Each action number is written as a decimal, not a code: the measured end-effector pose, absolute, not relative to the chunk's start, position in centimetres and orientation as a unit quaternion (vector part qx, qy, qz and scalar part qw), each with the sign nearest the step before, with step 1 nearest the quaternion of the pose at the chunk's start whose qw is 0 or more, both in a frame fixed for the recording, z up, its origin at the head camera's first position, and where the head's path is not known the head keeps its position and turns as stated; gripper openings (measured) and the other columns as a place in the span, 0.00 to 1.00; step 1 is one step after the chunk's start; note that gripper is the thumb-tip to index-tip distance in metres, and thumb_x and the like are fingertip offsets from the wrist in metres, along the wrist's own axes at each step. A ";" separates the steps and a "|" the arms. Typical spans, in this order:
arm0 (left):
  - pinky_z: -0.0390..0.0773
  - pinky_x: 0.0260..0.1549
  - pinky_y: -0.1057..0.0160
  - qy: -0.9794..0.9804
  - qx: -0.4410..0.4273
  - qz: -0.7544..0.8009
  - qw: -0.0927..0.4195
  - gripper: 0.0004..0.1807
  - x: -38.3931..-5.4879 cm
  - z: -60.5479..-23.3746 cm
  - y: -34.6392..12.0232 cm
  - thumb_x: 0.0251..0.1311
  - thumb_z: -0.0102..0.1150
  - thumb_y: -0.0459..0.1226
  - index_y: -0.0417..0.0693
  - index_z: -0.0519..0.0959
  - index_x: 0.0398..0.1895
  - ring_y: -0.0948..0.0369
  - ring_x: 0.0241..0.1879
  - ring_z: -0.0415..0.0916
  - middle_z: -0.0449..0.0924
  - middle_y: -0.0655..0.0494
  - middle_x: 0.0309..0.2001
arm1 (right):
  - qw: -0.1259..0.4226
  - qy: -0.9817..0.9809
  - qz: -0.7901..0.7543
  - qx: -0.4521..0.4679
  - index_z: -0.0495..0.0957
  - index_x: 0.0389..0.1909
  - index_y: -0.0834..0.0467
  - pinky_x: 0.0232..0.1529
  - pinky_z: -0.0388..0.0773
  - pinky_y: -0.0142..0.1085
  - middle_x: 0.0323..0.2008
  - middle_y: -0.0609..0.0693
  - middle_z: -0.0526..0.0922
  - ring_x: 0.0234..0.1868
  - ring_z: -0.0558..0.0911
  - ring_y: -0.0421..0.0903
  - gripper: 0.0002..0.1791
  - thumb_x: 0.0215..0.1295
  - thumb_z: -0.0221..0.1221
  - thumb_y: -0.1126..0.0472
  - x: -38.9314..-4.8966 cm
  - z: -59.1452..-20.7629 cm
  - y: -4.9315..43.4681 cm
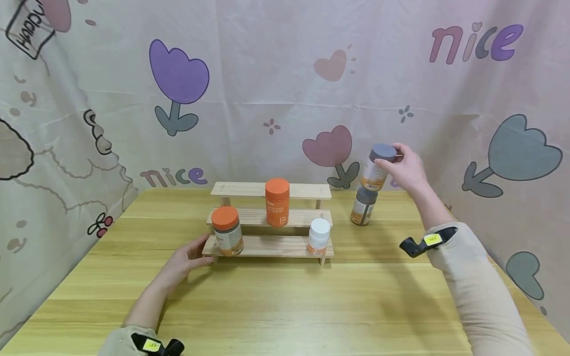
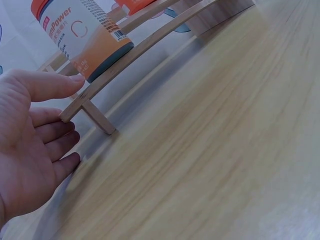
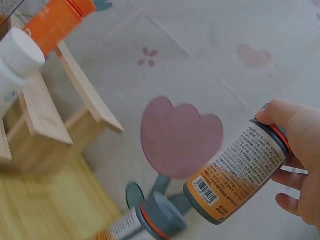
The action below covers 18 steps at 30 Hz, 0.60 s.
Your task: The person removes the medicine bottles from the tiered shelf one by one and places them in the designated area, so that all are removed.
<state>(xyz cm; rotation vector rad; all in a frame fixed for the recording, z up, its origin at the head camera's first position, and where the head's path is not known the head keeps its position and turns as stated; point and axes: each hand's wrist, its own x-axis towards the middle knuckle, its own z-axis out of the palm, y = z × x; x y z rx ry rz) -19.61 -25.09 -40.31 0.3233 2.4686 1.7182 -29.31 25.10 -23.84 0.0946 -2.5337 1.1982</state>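
My right hand (image 1: pixel 407 168) pinches a grey-capped supplement bottle (image 1: pixel 374 173) by its cap, raised and slightly tilted. Below it, a second grey-capped bottle (image 1: pixel 363 207) stands on the table; the right wrist view shows a gap between the two. At the left end of a three-step wooden display stand (image 1: pixel 271 244), my left hand (image 1: pixel 184 264) holds the end of the lowest step between thumb and fingers. An orange-lidded jar (image 1: pixel 228 235) sits on that step beside the thumb, with a small white bottle (image 1: pixel 319 237) at its right end. An orange bottle (image 1: pixel 277 205) occupies the middle step.
The wooden table (image 1: pixel 276 306) extends in front of the stand and to both sides. A printed cloth (image 1: pixel 267 64) hangs behind the table and along its sides. Each sleeve carries a black wrist strap, the right one (image 1: pixel 429 241) lying near the table's right side.
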 end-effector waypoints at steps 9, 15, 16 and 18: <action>0.48 0.62 0.40 0.815 0.108 0.566 0.062 0.41 -19.6 -40.2 -25.2 0.60 0.57 0.35 0.31 0.47 0.70 0.36 0.67 0.42 0.43 0.30 0.69 | 0.174 -0.891 0.420 -0.018 0.57 0.63 0.68 0.53 0.67 0.52 0.57 0.67 0.66 0.55 0.68 0.60 0.39 0.62 0.55 0.45 -28.3 -26.6 30.2; 0.48 0.63 0.42 0.816 0.106 0.565 0.062 0.42 -19.7 -40.4 -25.2 0.60 0.58 0.36 0.31 0.47 0.70 0.38 0.67 0.42 0.44 0.31 0.69 | 0.163 -0.889 0.425 -0.058 0.53 0.65 0.70 0.56 0.66 0.56 0.59 0.70 0.63 0.57 0.65 0.63 0.41 0.64 0.53 0.45 -28.3 -29.3 32.7; 0.49 0.63 0.43 0.816 0.105 0.566 0.062 0.42 -19.7 -40.5 -25.2 0.60 0.58 0.37 0.32 0.47 0.70 0.39 0.67 0.42 0.44 0.32 0.69 | 0.164 -0.888 0.425 -0.062 0.52 0.65 0.71 0.56 0.65 0.56 0.59 0.71 0.63 0.57 0.65 0.63 0.41 0.64 0.53 0.46 -28.3 -29.7 33.0; 0.49 0.63 0.43 0.815 0.104 0.566 0.062 0.42 -19.7 -40.6 -25.2 0.59 0.58 0.37 0.32 0.47 0.70 0.39 0.68 0.43 0.44 0.32 0.69 | 0.168 -0.888 0.422 -0.068 0.53 0.64 0.72 0.56 0.65 0.57 0.58 0.72 0.63 0.57 0.66 0.64 0.41 0.63 0.54 0.46 -28.3 -30.5 33.5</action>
